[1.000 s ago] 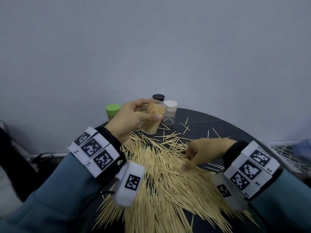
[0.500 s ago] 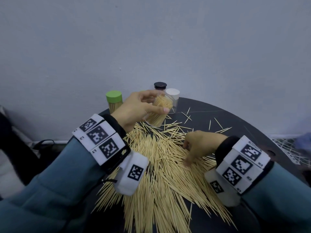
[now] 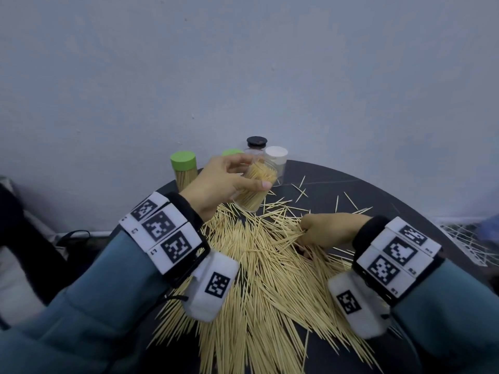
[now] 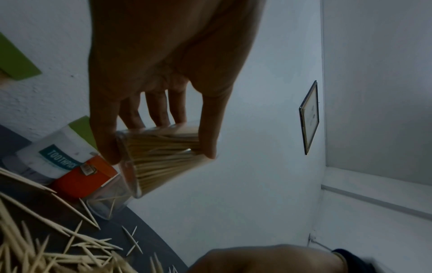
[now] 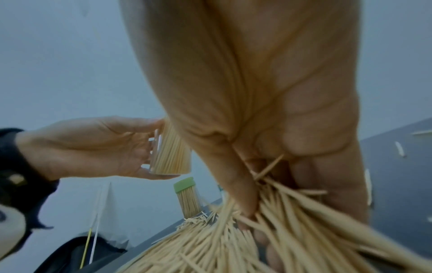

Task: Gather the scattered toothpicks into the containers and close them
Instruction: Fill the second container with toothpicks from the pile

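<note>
My left hand point(image 3: 224, 182) grips a clear, lidless container point(image 3: 255, 187) packed with toothpicks, held tilted above the far side of the pile; in the left wrist view the thumb and fingers wrap the container point(image 4: 161, 158). A large pile of toothpicks point(image 3: 264, 279) covers the dark round table point(image 3: 391, 193). My right hand point(image 3: 324, 230) sits in the pile to the right, fingers curled round a bunch of toothpicks point(image 5: 275, 206).
At the table's far edge stand a green-lidded container point(image 3: 183, 168) full of toothpicks, a second green lid point(image 3: 231, 152), a black-lidded jar point(image 3: 256, 143) and a white-lidded one point(image 3: 276, 157). Loose toothpicks point(image 3: 302, 188) lie scattered beyond the pile. A grey wall is behind.
My right hand has dug into the pile and closed its fingers round a bunch of toothpicks. The left hand keeps holding the tilted container in about the same place.
</note>
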{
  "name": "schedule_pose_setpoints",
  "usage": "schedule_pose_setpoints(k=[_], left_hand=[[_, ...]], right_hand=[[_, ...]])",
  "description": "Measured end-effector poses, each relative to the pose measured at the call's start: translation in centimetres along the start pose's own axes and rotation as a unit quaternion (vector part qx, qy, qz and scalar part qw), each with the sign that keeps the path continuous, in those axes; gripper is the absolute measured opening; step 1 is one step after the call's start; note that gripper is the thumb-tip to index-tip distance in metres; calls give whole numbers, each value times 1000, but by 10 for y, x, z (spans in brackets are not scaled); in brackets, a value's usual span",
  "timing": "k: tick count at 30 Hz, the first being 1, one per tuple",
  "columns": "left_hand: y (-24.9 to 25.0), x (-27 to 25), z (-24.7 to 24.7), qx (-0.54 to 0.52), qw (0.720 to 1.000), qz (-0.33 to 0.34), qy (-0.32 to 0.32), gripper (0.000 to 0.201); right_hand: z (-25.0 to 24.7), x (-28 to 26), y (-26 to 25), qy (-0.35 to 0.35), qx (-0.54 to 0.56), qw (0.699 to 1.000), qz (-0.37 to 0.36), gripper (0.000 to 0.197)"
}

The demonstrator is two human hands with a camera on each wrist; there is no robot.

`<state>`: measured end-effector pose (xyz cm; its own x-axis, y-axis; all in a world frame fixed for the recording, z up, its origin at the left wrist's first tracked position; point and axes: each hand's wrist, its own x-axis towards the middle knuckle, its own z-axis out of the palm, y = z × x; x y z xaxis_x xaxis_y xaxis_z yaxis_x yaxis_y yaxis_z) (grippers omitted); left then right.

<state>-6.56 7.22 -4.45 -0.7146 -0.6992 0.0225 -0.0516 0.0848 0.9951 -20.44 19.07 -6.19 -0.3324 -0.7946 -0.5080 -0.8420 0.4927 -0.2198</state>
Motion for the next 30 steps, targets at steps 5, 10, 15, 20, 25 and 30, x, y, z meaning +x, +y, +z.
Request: schedule_pose_setpoints(k=[5,10,15,20,25,30], left_hand=[[0,-1,1,6,1000,-2,0,54],[0,-2,1,15,1000,-5,-6,54],[0,-4,1,13,1000,-7,-17,44],[-1,-5,3,13,1000,2,-25,41],[-1,-5,3,19,999,-1,-26,42],[-1,-6,3,23,999,3,-27,42]], right_hand=[[4,7,9,-40,273,961,-1,18],[2,6,10,-68,371,926,-5,26],[3,7,8,-95,371,924,-19,29],[6,4,3,-66,312,948,-3,24],[4,-4,-1,-48,117,992,-14,26],[3,-7,-6,-76,9,997,-30,25]])
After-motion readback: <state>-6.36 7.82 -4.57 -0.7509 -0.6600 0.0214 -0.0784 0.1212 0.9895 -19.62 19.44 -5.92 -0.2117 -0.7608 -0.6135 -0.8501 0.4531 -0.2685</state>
